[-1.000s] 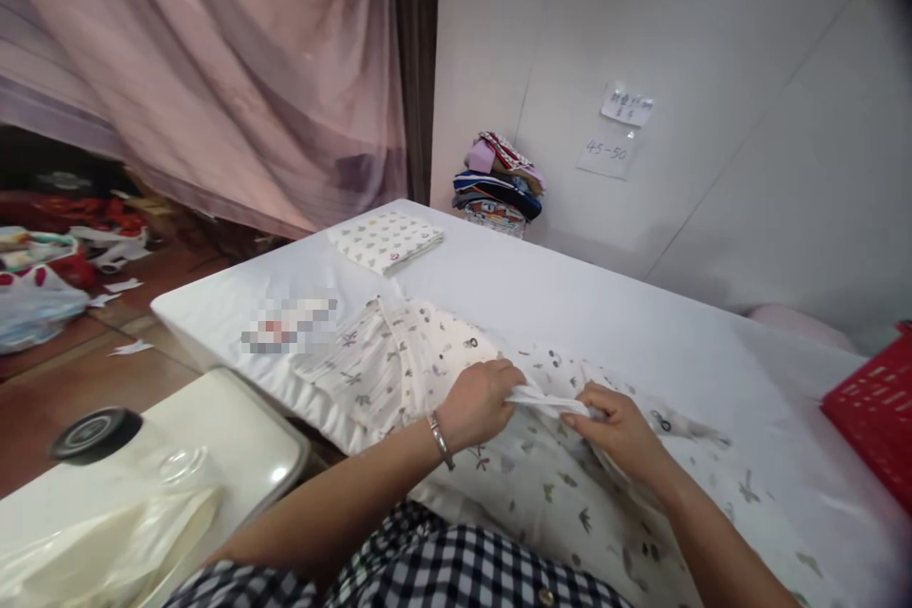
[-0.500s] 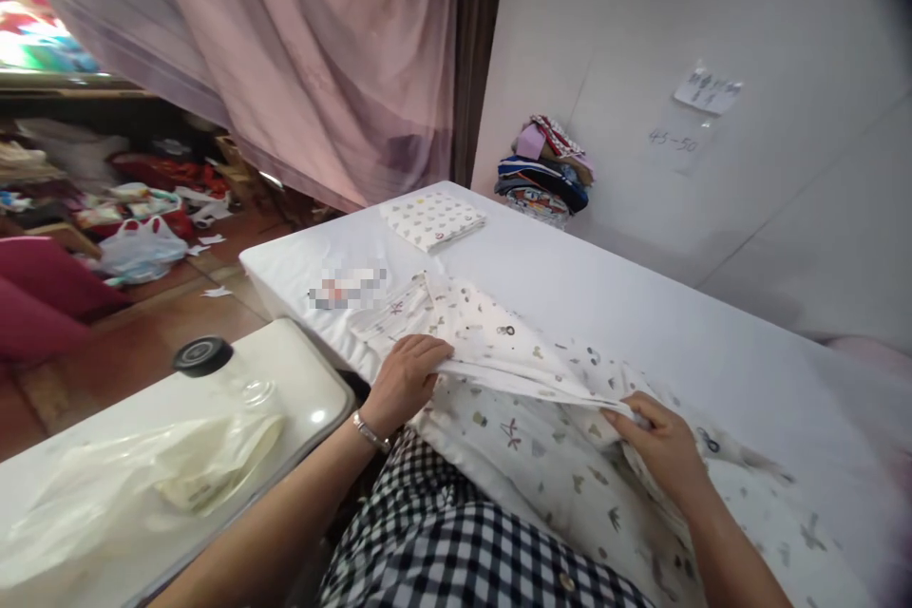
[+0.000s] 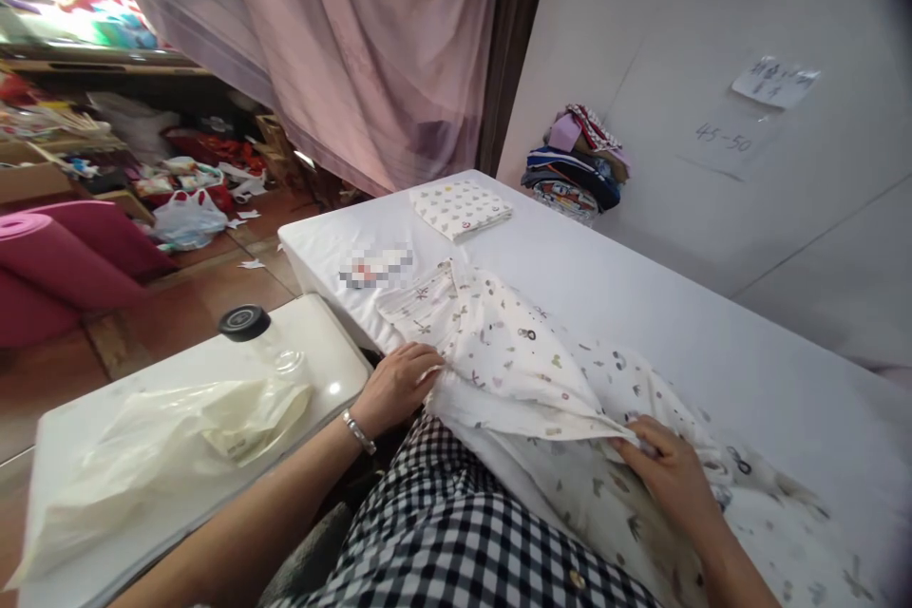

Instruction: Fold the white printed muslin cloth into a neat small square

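Pinching the patterned cloth (image 3: pixel 527 351) with left hand (image 3: pixel 397 388) and right hand (image 3: pixel 668 467), you've got it rumpled, unfolded along the surface (image 3: pixel 688 332)'s near edge. One folded cloth (image 3: pixel 463 207) already sits by the far corner.

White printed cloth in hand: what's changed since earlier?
The left hand moved leftward from the right hand, and the bunched white printed cloth opened between them. The right keeps its pinch; the left's grip is hidden. The folded white grey-patterned cloth stayed put.

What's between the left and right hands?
Printed cloth: in the head view, its upper layer spans from the left hand to the right hand.
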### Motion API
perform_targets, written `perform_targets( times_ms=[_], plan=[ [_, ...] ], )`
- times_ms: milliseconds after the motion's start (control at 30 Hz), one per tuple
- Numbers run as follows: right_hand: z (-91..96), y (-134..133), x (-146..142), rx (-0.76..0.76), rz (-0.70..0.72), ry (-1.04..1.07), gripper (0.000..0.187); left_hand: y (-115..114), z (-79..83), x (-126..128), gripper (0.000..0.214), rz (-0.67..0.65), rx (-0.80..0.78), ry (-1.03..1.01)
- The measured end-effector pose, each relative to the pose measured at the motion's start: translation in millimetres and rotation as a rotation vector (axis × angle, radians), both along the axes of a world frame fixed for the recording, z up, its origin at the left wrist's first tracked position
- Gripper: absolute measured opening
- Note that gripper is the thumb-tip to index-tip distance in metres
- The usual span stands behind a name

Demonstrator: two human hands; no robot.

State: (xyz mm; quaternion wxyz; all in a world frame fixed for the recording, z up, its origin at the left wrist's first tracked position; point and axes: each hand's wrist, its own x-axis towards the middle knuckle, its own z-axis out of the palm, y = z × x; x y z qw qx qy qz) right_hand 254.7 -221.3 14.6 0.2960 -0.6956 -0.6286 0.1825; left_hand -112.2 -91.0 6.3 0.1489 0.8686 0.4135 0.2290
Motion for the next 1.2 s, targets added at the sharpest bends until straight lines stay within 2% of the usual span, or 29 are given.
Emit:
perform_targets(
  times_ms=[100,167,233,367,467,700,867,967,1100,1200],
  plan=[
    [-2.8,-1,1,-0.012,0.007,0.006,0.028,5,0.3,15,0.019,0.096,0.000,0.070],
    [-4.3,-2,2,0.001,-0.002,-0.001,0.027,9,-2.2,25,0.027,0.230,-0.011,0.112],
    [-4.9,-2,3,0.013,-0.012,-0.011,0.027,12,-5.2,33,0.030,0.303,-0.032,0.108],
    [-4.2,-2,2,-0.016,0.015,-0.014,0.028,16,-5.0,39,0.020,0.247,-0.015,-0.081],
    [-4.6,-1,2,-0.019,0.016,-0.014,0.028,20,0.9,39,0.019,0.256,0.049,-0.191],
    [-6.9,0,0,-0.024,0.022,-0.005,0.029,23,10.1,35,0.021,0.284,0.158,0.053],
    [-5.5,-1,-1,-0.030,0.026,0.010,0.028,19,17.7,34,0.021,0.236,0.213,-0.005],
    [-5.9,0,-2,-0.024,0.019,0.011,0.027,22,22.0,32,0.013,0.204,0.101,-0.198],
    [-8.1,-1,-1,-0.010,0.003,0.005,0.024,30,23.9,29,0.019,0.208,-0.319,-0.579],
    [-9.4,-1,-1,-0.005,-0.001,0.005,0.022,30,23.1,27,0.028,0.292,-0.598,-0.786]
  ],
)
